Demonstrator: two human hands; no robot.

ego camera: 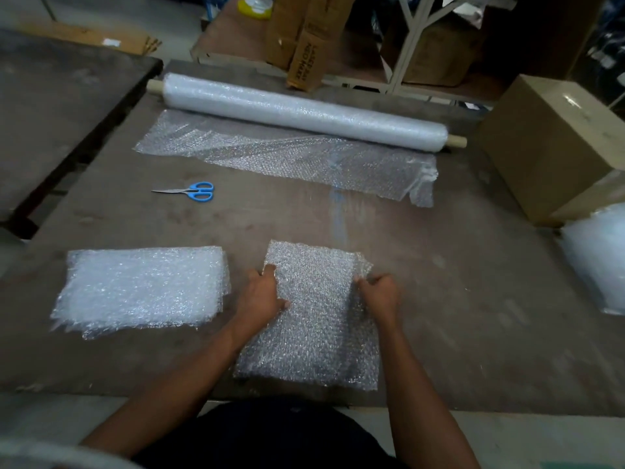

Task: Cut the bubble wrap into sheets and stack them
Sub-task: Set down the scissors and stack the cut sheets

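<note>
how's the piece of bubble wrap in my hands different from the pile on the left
The sheet is thin enough for the table to show through; the stack is thick and milky white. The sheet's long side runs away from you, the stack's runs sideways. The left hand and right hand grip the sheet; the stack lies untouched. Both are bubble wrap.

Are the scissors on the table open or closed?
Closed. The scissors lie flat on the table, untouched, and the blades show as one thin point with the blue handle loops side by side.

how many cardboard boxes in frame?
4, maybe more hidden. Large box on the table's right edge; flat box far left; two upright boxes and a box under the shelf behind the roll.
</note>
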